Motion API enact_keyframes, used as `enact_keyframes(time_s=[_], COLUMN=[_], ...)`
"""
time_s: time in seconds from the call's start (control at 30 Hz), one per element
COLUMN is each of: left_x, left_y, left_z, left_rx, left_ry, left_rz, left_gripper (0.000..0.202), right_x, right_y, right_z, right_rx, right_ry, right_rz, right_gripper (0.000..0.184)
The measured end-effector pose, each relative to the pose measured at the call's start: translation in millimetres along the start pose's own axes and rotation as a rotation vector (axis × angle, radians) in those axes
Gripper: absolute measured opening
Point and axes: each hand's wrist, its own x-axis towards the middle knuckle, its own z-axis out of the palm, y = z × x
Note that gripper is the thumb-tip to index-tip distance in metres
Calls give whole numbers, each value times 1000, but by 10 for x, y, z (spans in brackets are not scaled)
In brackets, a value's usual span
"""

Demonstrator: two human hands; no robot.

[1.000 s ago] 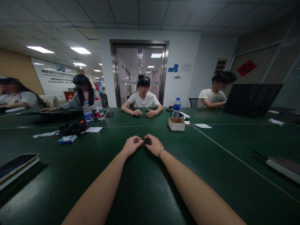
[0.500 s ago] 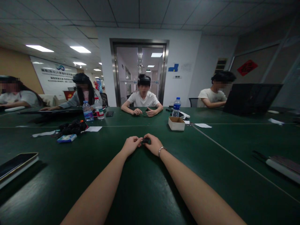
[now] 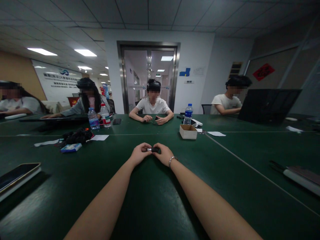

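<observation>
A small black object with a shiny silver end (image 3: pixel 154 150) lies level between my hands, just above the green table (image 3: pixel 150 196); its exact kind is too small to make out. On the left, my left hand (image 3: pixel 139 154) pinches the silver end between thumb and fingers. Closed around the black end is my right hand (image 3: pixel 163 154), with a silver bracelet (image 3: pixel 171 161) at its wrist. The fingertips of both hands almost meet over the object.
An open cardboard box (image 3: pixel 188 132) stands beyond my right hand, near a blue-capped bottle (image 3: pixel 188 111). Leftward are black cables (image 3: pixel 77 136), a tissue pack (image 3: pixel 71 147), two bottles and a phone (image 3: pixel 18 176). Across the table a person (image 3: pixel 153 106) works with both hands.
My left hand has shifted its grip slightly, and the silver end now shows between my hands. My right hand stays in place with the black part.
</observation>
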Motion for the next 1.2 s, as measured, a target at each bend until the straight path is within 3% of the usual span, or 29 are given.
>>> enact_keyframes(time_s=[0.07,0.27,0.4,0.47,0.67,0.77,0.83,0.97,1.03,1.1,1.2], left_x=[-5,-3,-5,-7,3,-5,-12,-18,-18,-19,-20], left_y=[16,9,9,17,-2,3,13,12,5,3,15], left_z=[10,29,14,12,19,15,17,24,23,23,24], left_rx=[4,45,84,69,158,176,145,187,240,230,155], left_ry=[12,-5,-12,17,-17,-5,44,4,-28,-3,60], left_rz=[-2,-217,-85,-17,-197,-77,-23,-120,-104,-46,-57], left_gripper=[39,40,31,37,42,33,43,39,38,33,45], right_x=[1,-2,-4,-3,-5,-4,-3,-4,-4,-3,0], right_y=[-7,-11,7,9,-10,-8,-5,-4,-6,-8,-6], right_z=[0,1,7,7,-5,-2,1,3,2,-1,1], right_rx=[-10,-31,-24,-19,-31,-36,-35,-22,-22,-26,-29], right_ry=[0,-5,-1,0,-12,-2,0,-9,-8,-3,2], right_rz=[-2,5,-4,-5,6,15,16,12,14,15,11], right_gripper=[23,25,22,21,23,23,23,23,23,22,22])
